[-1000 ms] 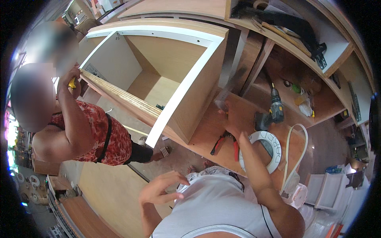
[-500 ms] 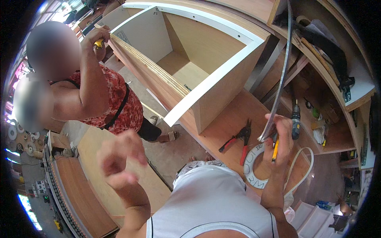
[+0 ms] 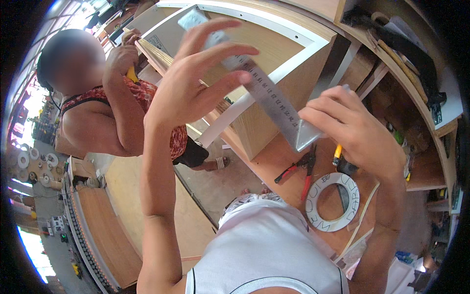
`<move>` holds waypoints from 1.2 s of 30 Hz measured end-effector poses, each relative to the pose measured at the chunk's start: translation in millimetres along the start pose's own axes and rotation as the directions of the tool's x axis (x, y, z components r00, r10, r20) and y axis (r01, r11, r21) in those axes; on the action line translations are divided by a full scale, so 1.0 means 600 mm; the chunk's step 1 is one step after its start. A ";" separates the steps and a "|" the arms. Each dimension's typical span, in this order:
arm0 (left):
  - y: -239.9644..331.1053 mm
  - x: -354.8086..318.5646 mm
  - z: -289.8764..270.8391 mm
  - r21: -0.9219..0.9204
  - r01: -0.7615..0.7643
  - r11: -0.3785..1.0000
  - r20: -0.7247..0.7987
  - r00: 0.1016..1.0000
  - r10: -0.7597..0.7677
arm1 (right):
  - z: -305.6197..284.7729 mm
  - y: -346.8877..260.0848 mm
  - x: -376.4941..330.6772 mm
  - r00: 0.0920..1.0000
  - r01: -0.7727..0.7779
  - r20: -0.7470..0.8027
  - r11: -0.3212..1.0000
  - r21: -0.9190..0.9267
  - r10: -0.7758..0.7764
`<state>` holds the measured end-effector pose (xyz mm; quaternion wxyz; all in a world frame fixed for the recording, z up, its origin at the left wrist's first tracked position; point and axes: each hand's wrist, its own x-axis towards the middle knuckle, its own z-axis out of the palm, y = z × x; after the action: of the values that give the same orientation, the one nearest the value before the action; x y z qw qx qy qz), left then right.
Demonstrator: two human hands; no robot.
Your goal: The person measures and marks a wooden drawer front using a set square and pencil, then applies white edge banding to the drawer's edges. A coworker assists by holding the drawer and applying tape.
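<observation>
A metal carpenter's square with a marked scale is held flat in front of me, slanting from upper left to its corner at the right. My right hand is closed on it near that corner. Below those fingers sticks out a slim yellow and black tool, its grip partly hidden. My left hand is spread over the square's long blade, fingers apart, thumb at the blade's edge; whether it touches cannot be told. Behind the square stands an open wooden cabinet frame with white edging.
Red-handled pliers and a white ring with handwriting lie on the wooden bench at right. A person with a yellow tool stands left at the cabinet's edge. Shelves full of tools rise at right.
The carpenter's square has swung from near upright and edge-on to lying slanted across the view. My left hand has moved up and right to its blade. The right hand has risen slightly.
</observation>
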<state>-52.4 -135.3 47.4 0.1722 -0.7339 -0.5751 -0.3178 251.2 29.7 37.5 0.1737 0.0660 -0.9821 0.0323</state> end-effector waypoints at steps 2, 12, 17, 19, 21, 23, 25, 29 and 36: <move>-0.029 0.016 0.027 -0.157 -0.028 0.987 0.114 0.992 0.046 | 0.001 0.019 0.019 0.998 0.044 0.048 0.997 0.062 -0.047; -0.080 0.039 0.046 -0.061 0.348 0.935 0.484 0.830 -0.278 | 0.031 0.049 0.058 0.989 0.142 0.024 0.984 0.109 -0.145; -0.089 0.039 0.077 -0.057 0.501 0.864 0.385 0.809 -0.444 | 0.036 0.056 0.077 0.990 0.121 0.046 0.975 0.186 -0.131; -0.086 0.039 0.081 -0.020 0.518 0.855 0.336 0.809 -0.482 | 0.042 0.058 0.083 0.989 0.141 0.025 0.977 0.162 -0.147; -0.083 0.046 0.078 0.087 0.475 0.876 0.336 0.814 -0.474 | 0.051 0.060 0.086 0.984 0.176 -0.031 0.979 0.104 -0.174; -0.088 0.045 0.075 0.074 0.466 0.882 0.361 0.811 -0.459 | 0.062 0.066 0.087 0.981 0.186 -0.078 0.970 0.155 -0.176; -0.092 0.042 0.072 0.044 0.452 0.891 0.370 0.821 -0.435 | 0.065 0.072 0.089 0.979 0.190 -0.106 0.965 0.181 -0.172; -0.098 0.036 0.068 0.023 0.426 0.905 0.356 0.842 -0.405 | 0.067 0.080 0.097 0.979 0.190 -0.124 0.954 0.232 -0.164; -0.098 0.035 0.053 0.038 0.390 0.920 0.384 0.844 -0.374 | 0.073 0.100 0.119 0.980 0.192 -0.137 0.872 0.450 -0.144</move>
<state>-96.8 -83.9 31.1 -0.0258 -0.6560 -0.7251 -0.2078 161.7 77.1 18.8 0.2039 0.1887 -0.9269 0.2524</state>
